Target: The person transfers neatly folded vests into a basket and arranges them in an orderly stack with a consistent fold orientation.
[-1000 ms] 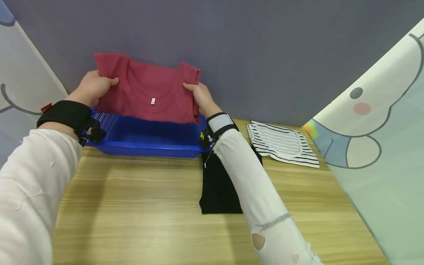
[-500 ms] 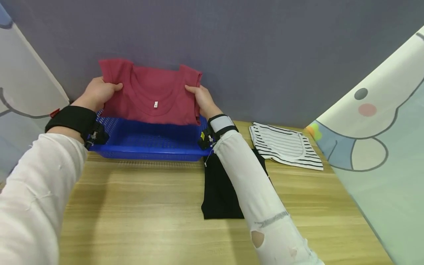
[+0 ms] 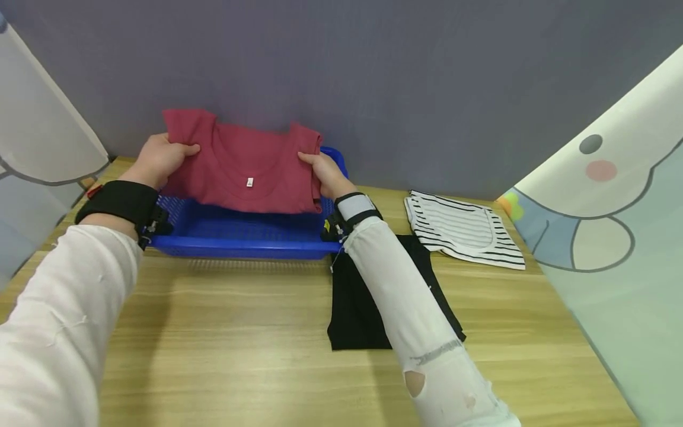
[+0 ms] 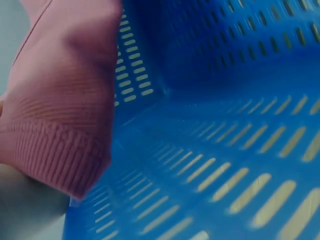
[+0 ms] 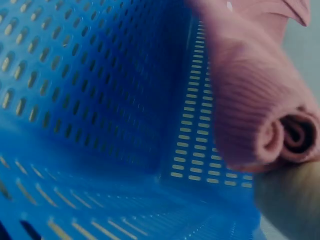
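A folded dark pink shirt (image 3: 251, 193) with a white neck label hangs over the blue plastic basket (image 3: 245, 249). My left hand (image 3: 162, 157) grips its left side, thumb on the front. On the opposite side my right hand (image 3: 328, 173) pinches the edge in the same way. In the left wrist view, the ribbed edge of the shirt (image 4: 60, 125) hangs beside the slotted basket wall (image 4: 210, 75). The right wrist view shows the shirt's rolled layers (image 5: 260, 110) above the basket's slotted inside (image 5: 85, 150). Fingers behind the cloth are hidden.
A folded black garment (image 3: 357, 308) lies on the wooden table (image 3: 240, 344), partly under my right forearm. Farther right lies a folded white garment with black stripes (image 3: 464, 228). A grey wall (image 3: 427, 89) rises behind the basket.
Both hands have lowered the shirt slightly toward the basket, and the basket's back right rim now shows. The head view has shifted a little. Both grips stay the same.
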`<state>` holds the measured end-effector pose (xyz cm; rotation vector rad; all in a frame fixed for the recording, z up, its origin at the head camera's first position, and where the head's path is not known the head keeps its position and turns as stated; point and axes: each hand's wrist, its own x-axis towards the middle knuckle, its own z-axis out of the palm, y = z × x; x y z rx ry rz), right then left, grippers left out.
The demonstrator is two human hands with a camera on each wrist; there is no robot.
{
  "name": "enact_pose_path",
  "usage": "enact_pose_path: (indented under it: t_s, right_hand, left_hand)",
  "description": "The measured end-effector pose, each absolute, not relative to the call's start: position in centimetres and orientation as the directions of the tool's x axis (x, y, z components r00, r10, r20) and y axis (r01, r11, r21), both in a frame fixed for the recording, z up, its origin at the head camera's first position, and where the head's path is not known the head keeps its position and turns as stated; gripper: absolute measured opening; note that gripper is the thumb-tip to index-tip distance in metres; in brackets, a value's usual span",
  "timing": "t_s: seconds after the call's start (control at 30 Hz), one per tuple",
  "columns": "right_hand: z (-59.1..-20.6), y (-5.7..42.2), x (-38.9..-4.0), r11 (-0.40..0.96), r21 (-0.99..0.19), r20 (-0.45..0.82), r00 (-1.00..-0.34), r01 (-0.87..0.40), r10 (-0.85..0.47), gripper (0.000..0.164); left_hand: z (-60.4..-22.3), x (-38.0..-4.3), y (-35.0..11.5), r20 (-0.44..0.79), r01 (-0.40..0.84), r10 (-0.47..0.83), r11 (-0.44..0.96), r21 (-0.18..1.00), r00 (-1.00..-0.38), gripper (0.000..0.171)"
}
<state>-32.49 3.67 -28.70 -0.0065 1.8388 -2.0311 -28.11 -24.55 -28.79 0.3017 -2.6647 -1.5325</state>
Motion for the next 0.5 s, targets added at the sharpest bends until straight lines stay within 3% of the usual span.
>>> enact_pose_path:
  t_s: [0.27, 0.5]
  right_hand:
    - [-29.26, 3.75, -32.10, -0.014, -0.934, -0.334, -0.890, 0.356, -0.311, 0.011]
    - [-29.59, 4.02, -31.76, 0.101, -0.912, -0.410, -0.861, 0.398, -0.300, 0.022]
  left_hand:
    - [-28.82, -27.75, -24.93, 0.026, -0.054, -0.111, 0.661, 0.748, -0.993, 0.053]
    - [-29.07, -27.61, -24.90, -0.031, -0.035, -0.018, 0.692, 0.721, -0.999, 0.054]
